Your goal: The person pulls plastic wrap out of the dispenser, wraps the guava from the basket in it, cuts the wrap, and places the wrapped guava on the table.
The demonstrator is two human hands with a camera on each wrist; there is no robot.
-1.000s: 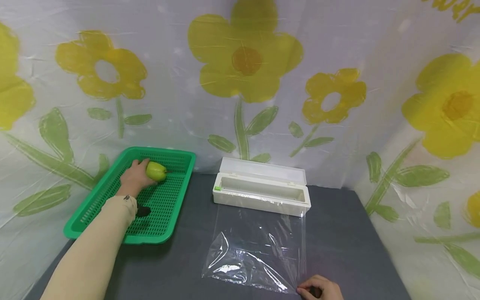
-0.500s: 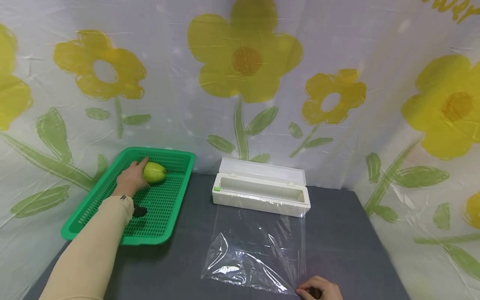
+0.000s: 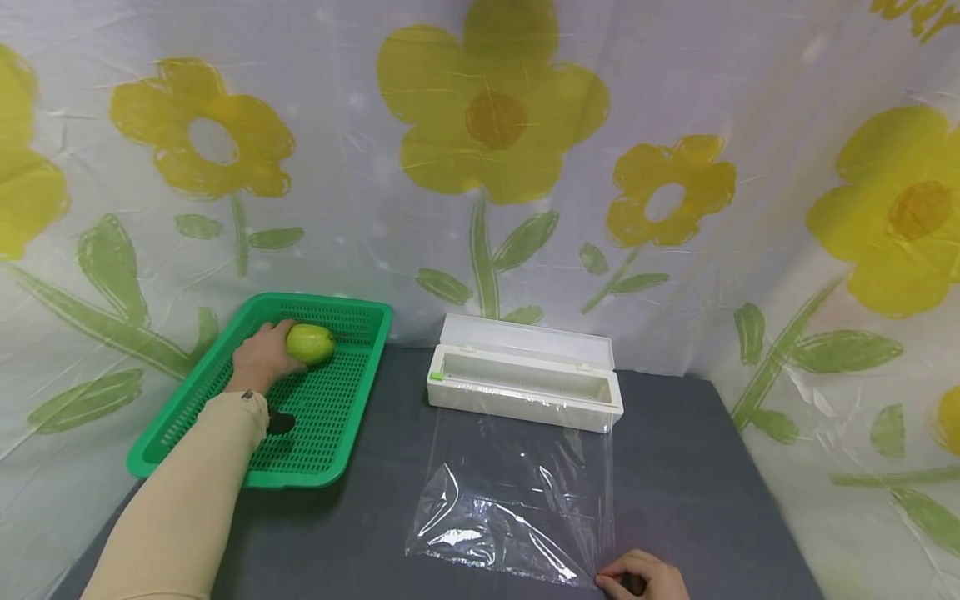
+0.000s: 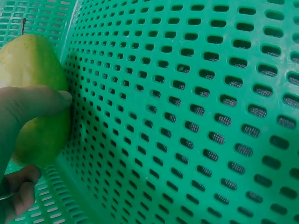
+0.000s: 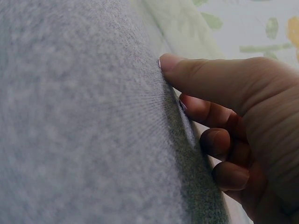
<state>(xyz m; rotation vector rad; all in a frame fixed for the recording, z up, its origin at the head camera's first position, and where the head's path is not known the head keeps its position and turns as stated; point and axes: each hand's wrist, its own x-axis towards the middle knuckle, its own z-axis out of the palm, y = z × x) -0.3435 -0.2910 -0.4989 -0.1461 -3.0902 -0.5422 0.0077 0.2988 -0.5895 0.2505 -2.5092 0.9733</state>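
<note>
In the head view my left hand [image 3: 264,357] reaches into the green basket [image 3: 341,442] and holds a yellow-green pear [image 3: 311,344] near its back end. The left wrist view has my thumb lying across the pear [image 4: 35,65], its stem pointing up, with the other fingers curled at its lower end. My right hand [image 3: 645,577], at the front of the table, pinches the near right corner of a clear sheet of plastic wrap [image 3: 487,533]. This sheet runs back to a white wrap dispenser box [image 3: 525,407], whose lid [image 3: 525,340] stands raised.
A dark grey cloth [image 3: 705,492] covers the table. Flower-printed sheeting [image 3: 337,208] hangs behind and along both sides. On the dispenser's left end sits a small green slider [image 3: 437,376]. The basket's raised rim surrounds my left hand.
My left hand has shifted slightly left, and the pear has turned a little in its grasp. My right hand stays at the wrap's corner.
</note>
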